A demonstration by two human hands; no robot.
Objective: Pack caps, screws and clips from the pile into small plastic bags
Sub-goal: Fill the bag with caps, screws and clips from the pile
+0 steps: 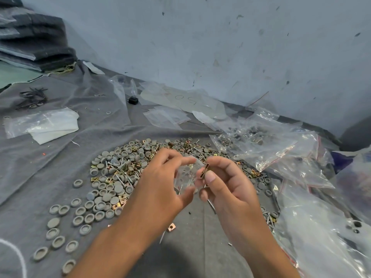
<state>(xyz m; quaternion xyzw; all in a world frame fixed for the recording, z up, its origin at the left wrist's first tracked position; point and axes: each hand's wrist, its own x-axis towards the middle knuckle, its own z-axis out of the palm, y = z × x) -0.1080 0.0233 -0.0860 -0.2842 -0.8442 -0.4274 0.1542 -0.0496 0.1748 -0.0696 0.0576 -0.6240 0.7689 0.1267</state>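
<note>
**Two hands filling a small bag above a pile of hardware**

A person's two bare hands meet over a grey cloth-covered surface (60, 157). The left hand (160, 183) curls its thumb and fingers around a small clear plastic bag (186, 175), gripping it by its edges; a few grey caps show through the plastic. The right hand (224, 183) pinches a brass-coloured clip (205, 170) between thumb and fingers, right at the bag's edge, and a thin metal screw (211, 205) pokes out beneath its palm.

Just behind and below the hands lies the pile (124, 167): round grey caps, silver screws and small brass clips mixed together. Loose caps (58, 223) trail away from it to the lower left. To the right, filled clear bags (281, 149) lie heaped. Empty flat bags (40, 123) rest farther back on the left, near a blue-grey wall (220, 47).
</note>
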